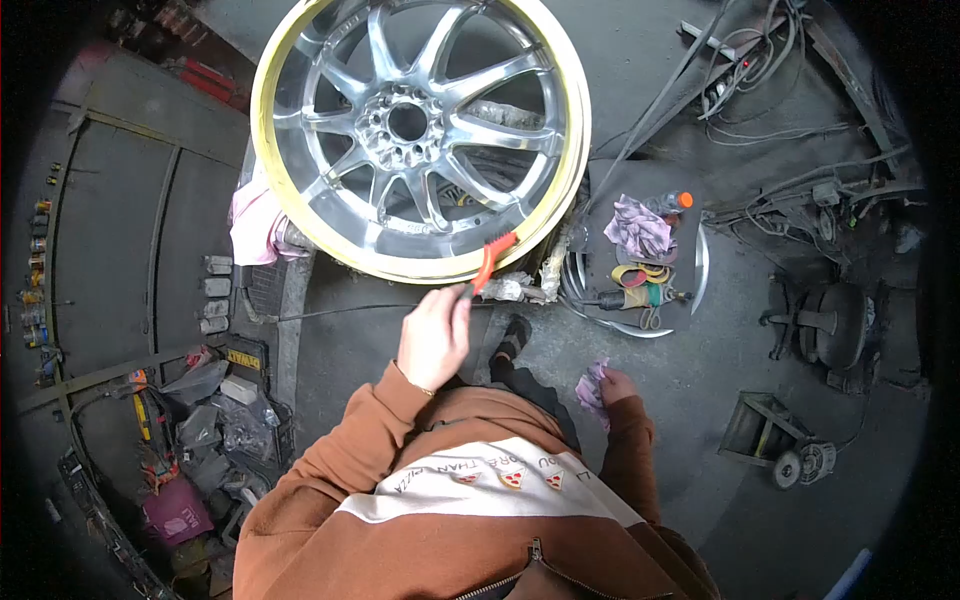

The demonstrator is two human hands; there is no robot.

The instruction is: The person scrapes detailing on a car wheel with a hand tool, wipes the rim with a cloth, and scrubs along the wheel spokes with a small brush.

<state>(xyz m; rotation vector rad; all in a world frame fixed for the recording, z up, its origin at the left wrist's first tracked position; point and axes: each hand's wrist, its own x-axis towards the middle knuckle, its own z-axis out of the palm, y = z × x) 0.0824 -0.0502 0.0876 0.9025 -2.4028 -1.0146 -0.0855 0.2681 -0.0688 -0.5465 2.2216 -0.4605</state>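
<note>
My left hand (433, 335) is closed around the handle of a red brush (493, 258). The brush head is at the lower right part of the rim of a shiny multi-spoke metal wheel (408, 122), edged with yellow. Whether its bristles touch the metal is hard to tell. Down by my right side, my right hand (617, 385) grips a crumpled pinkish-purple cloth (592, 388), away from the wheel. The wheel rests on a stand (550, 270) with wrapped arms.
Right of the wheel, a low surface bears another purple cloth (638, 227), an orange-capped bottle (672, 203) and a power tool (640, 296). Cables (770, 130) hang at the upper right. A wheeled metal frame (765, 440) stands lower right. Bags and a case (245, 360) lie left.
</note>
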